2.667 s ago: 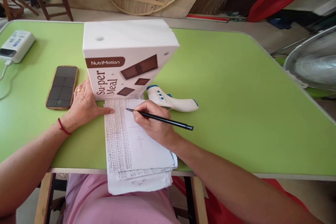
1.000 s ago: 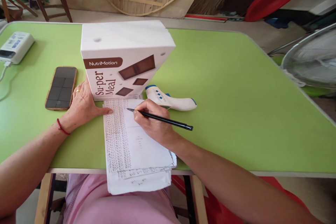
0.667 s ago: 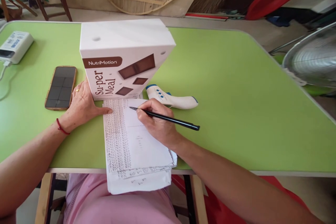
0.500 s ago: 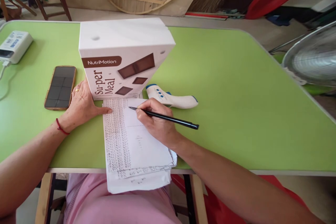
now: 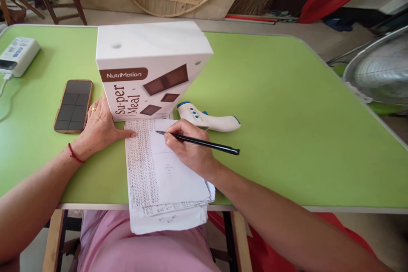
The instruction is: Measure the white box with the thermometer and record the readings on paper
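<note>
My right hand [image 5: 191, 146] grips a black pen [image 5: 210, 143], its tip at the upper part of a stack of paper sheets [image 5: 178, 187]. Rows of small handwritten marks fill the left side of the top sheet; the lower sheets hang over the table's front edge. My left hand [image 5: 100, 125] lies flat with the thumb stretched onto the paper's left edge. Its fingertips are partly hidden behind a white "NutriMotion Super Meal" box [image 5: 127, 97], which stands upright just beyond the paper.
On the green table [image 5: 287, 127], a phone [image 5: 74, 105] lies left of my left hand. A white infrared thermometer [image 5: 210, 119] rests behind my right hand. At the far left sits a white power bank [image 5: 19, 55] with a cable. A fan [image 5: 379, 66] stands beyond the right edge.
The pen has shifted very slightly left, and its rear end sits a little higher. My left hand, the paper and the box stay where they were.
</note>
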### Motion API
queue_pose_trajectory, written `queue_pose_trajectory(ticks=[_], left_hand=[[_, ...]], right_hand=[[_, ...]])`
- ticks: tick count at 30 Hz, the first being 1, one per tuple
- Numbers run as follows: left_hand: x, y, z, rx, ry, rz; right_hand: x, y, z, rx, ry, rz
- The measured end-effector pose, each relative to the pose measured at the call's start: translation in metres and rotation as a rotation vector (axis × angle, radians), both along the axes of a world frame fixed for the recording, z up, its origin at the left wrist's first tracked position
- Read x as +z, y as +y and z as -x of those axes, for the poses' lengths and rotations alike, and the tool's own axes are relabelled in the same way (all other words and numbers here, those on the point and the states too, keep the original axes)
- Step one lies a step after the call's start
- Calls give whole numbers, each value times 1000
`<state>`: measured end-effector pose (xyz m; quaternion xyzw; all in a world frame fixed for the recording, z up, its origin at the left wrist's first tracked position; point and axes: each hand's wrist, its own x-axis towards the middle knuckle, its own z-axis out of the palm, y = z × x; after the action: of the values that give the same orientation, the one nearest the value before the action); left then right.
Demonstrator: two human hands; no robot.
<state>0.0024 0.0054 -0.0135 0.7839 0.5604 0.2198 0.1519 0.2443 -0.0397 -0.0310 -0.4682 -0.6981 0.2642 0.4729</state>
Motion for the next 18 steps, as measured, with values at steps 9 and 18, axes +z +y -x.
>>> queue_pose_trajectory(ticks=[9,18], left_hand=[[-2,1,1,-2,-6,-4],[2,0,0,-6,7,22]], right_hand=[[-2,-1,-1,-39,-21,-31],[-4,0,2,-15,-3,-54]])
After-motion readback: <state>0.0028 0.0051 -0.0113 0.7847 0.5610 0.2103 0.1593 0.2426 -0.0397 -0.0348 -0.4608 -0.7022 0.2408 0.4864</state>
